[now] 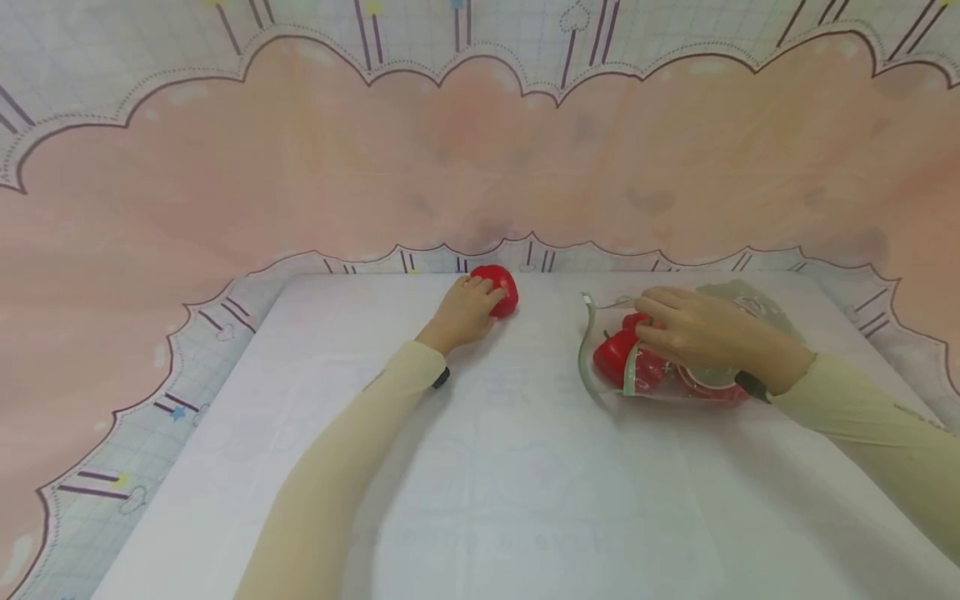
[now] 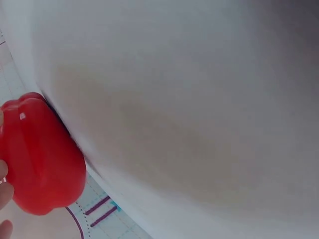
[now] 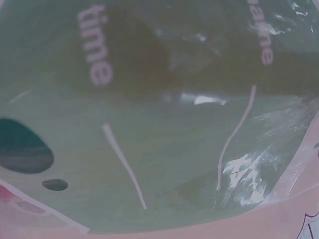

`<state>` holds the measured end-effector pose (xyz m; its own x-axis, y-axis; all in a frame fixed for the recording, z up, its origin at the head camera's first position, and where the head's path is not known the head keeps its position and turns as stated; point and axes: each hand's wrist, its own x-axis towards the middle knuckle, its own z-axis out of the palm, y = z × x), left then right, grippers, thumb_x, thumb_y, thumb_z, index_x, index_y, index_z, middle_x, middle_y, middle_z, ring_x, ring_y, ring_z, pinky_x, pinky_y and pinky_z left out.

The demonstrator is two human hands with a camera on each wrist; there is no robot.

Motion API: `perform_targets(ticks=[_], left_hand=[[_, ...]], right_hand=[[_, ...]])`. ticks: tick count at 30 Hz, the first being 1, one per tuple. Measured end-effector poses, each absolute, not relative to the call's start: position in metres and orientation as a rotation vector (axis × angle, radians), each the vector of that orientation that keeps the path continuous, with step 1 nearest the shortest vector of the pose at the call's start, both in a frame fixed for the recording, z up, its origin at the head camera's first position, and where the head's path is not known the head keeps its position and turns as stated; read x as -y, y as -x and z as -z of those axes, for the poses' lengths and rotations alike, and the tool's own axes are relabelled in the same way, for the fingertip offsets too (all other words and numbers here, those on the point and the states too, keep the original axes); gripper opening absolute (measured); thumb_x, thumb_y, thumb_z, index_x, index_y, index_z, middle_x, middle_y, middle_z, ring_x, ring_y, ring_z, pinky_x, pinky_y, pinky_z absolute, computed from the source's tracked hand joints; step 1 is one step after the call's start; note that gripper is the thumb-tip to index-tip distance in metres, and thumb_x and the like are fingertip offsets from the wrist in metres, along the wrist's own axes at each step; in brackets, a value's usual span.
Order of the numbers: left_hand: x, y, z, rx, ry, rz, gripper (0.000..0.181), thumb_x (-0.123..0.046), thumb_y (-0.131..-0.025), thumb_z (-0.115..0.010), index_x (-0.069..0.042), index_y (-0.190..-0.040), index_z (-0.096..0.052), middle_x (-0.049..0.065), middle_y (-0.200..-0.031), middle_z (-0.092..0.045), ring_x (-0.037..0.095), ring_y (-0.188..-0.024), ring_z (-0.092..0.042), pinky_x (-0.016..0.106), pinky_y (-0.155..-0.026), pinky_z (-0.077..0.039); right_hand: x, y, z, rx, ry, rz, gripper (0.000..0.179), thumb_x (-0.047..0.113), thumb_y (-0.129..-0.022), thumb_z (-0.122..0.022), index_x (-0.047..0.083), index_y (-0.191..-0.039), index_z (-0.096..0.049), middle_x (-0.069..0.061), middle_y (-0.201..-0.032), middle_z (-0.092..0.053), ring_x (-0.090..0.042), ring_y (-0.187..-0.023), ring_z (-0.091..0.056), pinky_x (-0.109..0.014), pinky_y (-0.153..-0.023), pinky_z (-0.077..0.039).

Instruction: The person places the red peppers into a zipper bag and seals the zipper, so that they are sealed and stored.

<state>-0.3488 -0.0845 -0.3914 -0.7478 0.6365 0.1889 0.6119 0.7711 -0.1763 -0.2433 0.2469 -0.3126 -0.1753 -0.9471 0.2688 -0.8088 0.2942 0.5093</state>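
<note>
A red bell pepper (image 1: 504,287) sits near the far edge of the white table, and my left hand (image 1: 467,310) grips it from the near left side. In the left wrist view, fingertips (image 2: 4,193) reach the same glossy pepper at the frame's left edge. To the right lies a clear plastic bag (image 1: 587,367) with green print, its mouth facing left. Inside it near the mouth is another red pepper (image 1: 613,357) with a dark stem. My right hand (image 1: 686,321) pinches the bag's upper side, covering part of the red contents. The bag's printed film fills the right wrist view.
The white table (image 1: 480,467) runs up to a patterned peach and pale blue cloth (image 1: 450,167) behind it. More red contents (image 1: 720,392) show through the bag below the right wrist. Dark wrist straps sit at both cuffs.
</note>
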Motion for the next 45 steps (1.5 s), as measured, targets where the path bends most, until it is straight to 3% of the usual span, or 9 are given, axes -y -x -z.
perform_targets(ticks=[22,34,45], left_hand=[[0.1,0.352,0.391,2.715,0.796,-0.132,0.041,-0.035,-0.085,-0.065,-0.009,-0.115,-0.059,0.013,-0.113,-0.064,0.03,-0.11,-0.057,0.045,-0.103,-0.04],[0.113,0.359,0.392,2.77,0.633,-0.028,0.053,-0.04,-0.082,-0.068,-0.004,-0.118,-0.056,0.015,-0.113,-0.064,0.031,-0.108,-0.056,0.044,-0.098,-0.043],[0.119,0.37,0.391,2.914,0.542,0.031,0.08,-0.047,-0.076,-0.072,-0.002,-0.135,-0.042,0.017,-0.128,-0.054,0.033,-0.117,-0.05,0.049,-0.101,-0.041]], right_hand=[[-0.248,0.245,0.313,2.042,-1.548,0.304,0.046,0.008,-0.051,-0.09,0.006,-0.086,-0.061,-0.015,-0.097,-0.063,-0.028,-0.09,-0.063,-0.04,-0.072,-0.058],[-0.249,0.245,0.315,2.029,-1.546,0.286,0.044,0.009,-0.052,-0.09,0.005,-0.085,-0.062,-0.015,-0.095,-0.063,-0.029,-0.089,-0.062,-0.04,-0.071,-0.058],[-0.249,0.243,0.314,2.059,-1.539,0.323,0.047,0.012,-0.052,-0.091,0.006,-0.089,-0.063,-0.016,-0.099,-0.064,-0.029,-0.093,-0.063,-0.041,-0.072,-0.058]])
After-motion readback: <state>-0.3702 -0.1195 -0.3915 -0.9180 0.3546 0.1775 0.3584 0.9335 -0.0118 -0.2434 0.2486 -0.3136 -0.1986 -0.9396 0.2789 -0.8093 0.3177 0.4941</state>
